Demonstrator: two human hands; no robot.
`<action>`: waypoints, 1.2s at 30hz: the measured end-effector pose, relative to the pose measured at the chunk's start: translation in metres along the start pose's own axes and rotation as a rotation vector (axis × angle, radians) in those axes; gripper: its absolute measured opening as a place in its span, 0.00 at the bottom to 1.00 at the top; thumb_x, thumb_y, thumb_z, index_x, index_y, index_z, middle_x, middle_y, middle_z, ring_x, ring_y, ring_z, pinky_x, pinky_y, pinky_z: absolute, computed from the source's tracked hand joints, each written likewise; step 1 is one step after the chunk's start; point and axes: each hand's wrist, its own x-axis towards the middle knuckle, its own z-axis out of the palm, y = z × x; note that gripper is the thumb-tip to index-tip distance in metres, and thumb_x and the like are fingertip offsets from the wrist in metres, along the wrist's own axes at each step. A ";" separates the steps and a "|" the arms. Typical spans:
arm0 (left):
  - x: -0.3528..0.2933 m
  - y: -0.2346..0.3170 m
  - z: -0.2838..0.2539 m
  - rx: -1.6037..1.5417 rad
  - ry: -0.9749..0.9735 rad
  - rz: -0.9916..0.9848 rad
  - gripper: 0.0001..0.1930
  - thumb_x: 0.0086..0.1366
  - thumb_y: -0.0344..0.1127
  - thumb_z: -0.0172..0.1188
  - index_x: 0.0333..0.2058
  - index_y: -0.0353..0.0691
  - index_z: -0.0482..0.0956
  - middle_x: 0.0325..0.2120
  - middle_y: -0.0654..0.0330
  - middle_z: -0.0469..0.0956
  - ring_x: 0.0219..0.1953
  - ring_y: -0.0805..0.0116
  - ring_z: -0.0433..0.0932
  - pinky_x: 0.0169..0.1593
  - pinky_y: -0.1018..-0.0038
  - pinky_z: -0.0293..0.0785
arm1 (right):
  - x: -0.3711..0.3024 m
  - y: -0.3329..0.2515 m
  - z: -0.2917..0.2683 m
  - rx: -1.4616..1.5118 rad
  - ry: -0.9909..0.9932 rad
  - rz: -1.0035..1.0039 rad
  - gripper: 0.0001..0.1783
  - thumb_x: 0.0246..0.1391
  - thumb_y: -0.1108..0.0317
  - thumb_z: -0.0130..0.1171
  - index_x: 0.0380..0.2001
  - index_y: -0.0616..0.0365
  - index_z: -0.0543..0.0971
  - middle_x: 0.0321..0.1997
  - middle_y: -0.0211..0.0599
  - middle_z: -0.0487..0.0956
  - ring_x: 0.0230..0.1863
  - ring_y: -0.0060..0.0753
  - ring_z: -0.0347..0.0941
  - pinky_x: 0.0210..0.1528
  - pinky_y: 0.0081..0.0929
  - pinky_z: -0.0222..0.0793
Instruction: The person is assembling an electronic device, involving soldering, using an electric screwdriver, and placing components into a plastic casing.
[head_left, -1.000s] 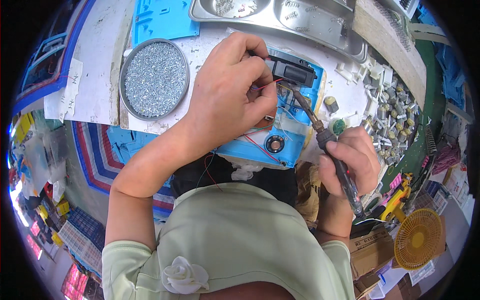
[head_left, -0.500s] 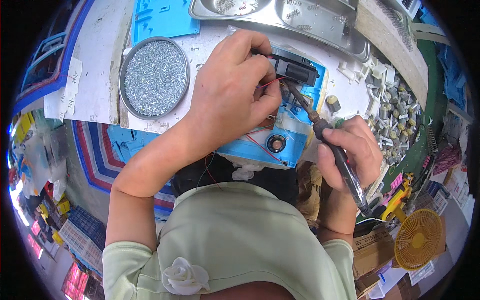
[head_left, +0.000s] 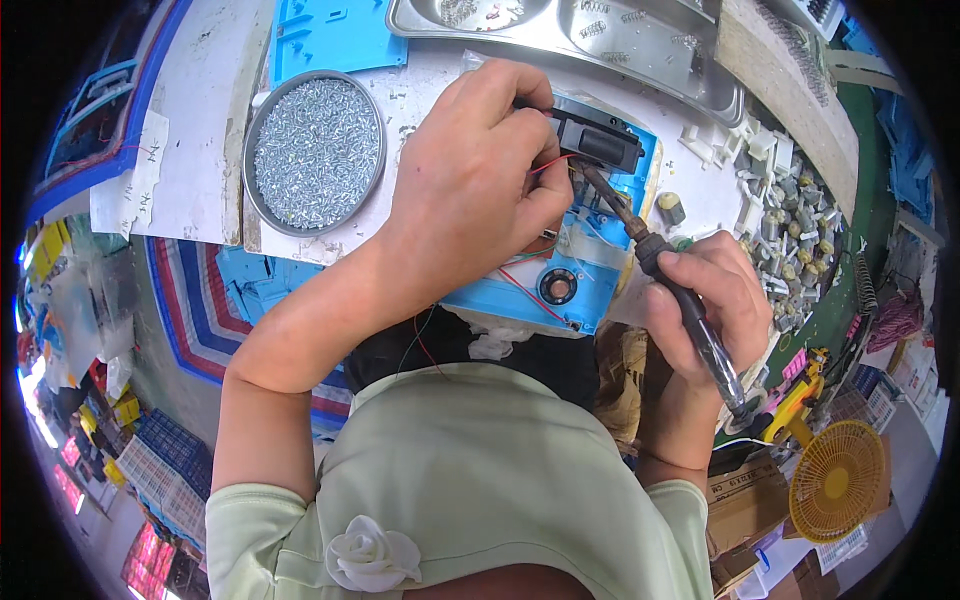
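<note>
My left hand [head_left: 470, 165] is closed, its fingers curled round the left end of a black plastic part [head_left: 600, 143]; the exact grip is hidden. Beside its fingertips a thin red wire [head_left: 553, 162] runs to the part. Under both lies an open blue plastic case [head_left: 500, 292] with loose wires and a small round speaker [head_left: 556, 287]. My right hand [head_left: 715, 300] grips the dark handle of a soldering iron [head_left: 690, 310]. The iron slants up and left, its tip at the lower edge of the black part, close to my left fingers.
A round tin of small screws [head_left: 315, 155] stands on the left. Behind are a blue plastic panel [head_left: 335, 40] and a metal tray [head_left: 640, 70] holding springs. Small motors and white parts [head_left: 790, 215] are heaped on the right. A yellow fan [head_left: 836, 480] is at lower right.
The whole view has shifted slightly. The soldering iron's tip stays by the black part, and both hands keep nearly the same hold.
</note>
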 end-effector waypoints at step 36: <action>-0.014 0.012 -0.025 -0.115 -0.380 0.401 0.17 0.46 0.28 0.73 0.37 0.41 0.82 0.33 0.60 0.77 0.34 0.57 0.77 0.36 0.65 0.74 | -0.044 0.002 -0.028 0.020 0.220 0.034 0.16 0.46 0.77 0.70 0.39 0.67 0.79 0.21 0.38 0.77 0.21 0.33 0.70 0.26 0.27 0.63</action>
